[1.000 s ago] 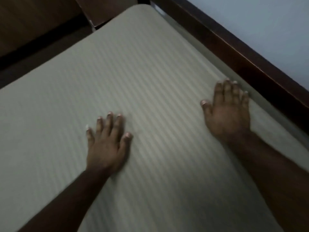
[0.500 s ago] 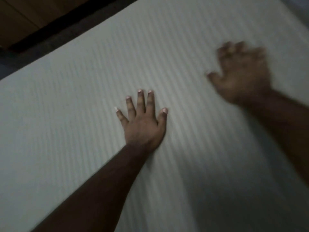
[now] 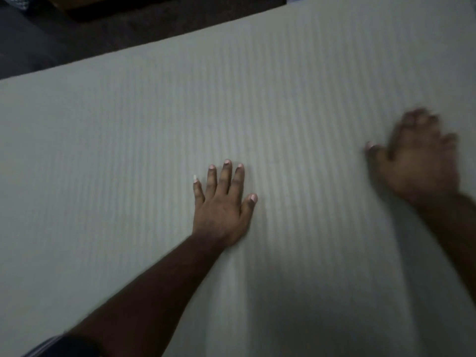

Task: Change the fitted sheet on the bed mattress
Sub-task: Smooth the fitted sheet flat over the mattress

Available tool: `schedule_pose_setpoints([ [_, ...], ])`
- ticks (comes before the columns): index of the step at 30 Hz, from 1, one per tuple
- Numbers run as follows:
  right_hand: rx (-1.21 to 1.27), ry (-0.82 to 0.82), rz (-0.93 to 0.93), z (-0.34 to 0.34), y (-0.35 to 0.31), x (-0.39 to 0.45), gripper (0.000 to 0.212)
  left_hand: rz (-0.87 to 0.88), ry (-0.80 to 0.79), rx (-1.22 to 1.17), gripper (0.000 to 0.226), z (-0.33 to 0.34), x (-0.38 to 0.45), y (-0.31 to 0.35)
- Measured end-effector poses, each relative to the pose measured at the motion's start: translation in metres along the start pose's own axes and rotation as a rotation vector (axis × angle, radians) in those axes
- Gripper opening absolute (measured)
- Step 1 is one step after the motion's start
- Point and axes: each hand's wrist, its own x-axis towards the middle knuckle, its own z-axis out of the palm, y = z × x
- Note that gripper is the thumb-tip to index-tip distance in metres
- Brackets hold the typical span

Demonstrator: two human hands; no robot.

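Across nearly the whole view stretches the pale grey-green fitted sheet with fine woven stripes (image 3: 257,104), pulled flat over the bed mattress and running well beyond both hands on every side. Its far edge runs as a straight slanted line above the fingertips; past that edge lies a dark floor (image 3: 123,29), and at the top, further off, a brown wooden panel (image 3: 77,2) is partly seen. Nothing lies on the cloth between or around the hands. Soft, shallow folds and shadow gather on the sheet nearer the person, below the wrists, while the fabric ahead of the fingers looks smooth, its stripes running away from the palms.

Flat on the sheet, the left hand (image 3: 221,204) rests palm down with straight, slightly spread fingers, gripping nothing. Well apart to its right, the right hand (image 3: 422,161) is blurred; it lies low over the sheet with fingers extended, and it appears to hold nothing, though contact with the cloth cannot be told. A dark striped sleeve edge (image 3: 51,346) shows at the lower left corner.
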Motion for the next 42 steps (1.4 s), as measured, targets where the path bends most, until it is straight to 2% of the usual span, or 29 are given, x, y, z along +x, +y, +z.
schedule_pose_setpoints([
  [2,0.009,-0.118,-0.146,-0.011,-0.065,-0.071,0.081,-0.025,-0.005,-0.006,0.069,-0.008,-0.023,-0.015],
  [4,0.009,-0.213,-0.246,0.002,-0.098,-0.12,0.088,-0.055,0.005,-0.02,0.07,-0.017,-0.05,-0.031],
  [13,-0.02,-0.424,-0.399,-0.043,-0.251,-0.293,0.088,-0.209,0.101,-0.037,0.071,-0.066,-0.194,-0.125],
  [22,-0.021,-0.47,-0.459,-0.136,-0.399,-0.503,0.079,-0.26,0.164,-0.158,0.078,-0.128,-0.414,-0.27],
  [26,-0.024,-0.515,-0.554,-0.144,-0.466,-0.588,0.079,-0.236,0.198,-0.135,0.083,-0.137,-0.512,-0.351],
  [29,-0.023,-0.569,-0.595,-0.137,-0.514,-0.635,0.082,-0.314,0.219,-0.163,0.086,-0.136,-0.566,-0.413],
  [35,0.105,-0.744,-0.589,-0.117,-0.608,-0.689,0.087,-0.503,0.268,-0.248,0.089,-0.15,-0.618,-0.514],
  [42,0.243,-0.885,-0.503,-0.074,-0.724,-0.703,0.084,-0.57,0.313,-0.353,0.074,-0.171,-0.602,-0.634],
])
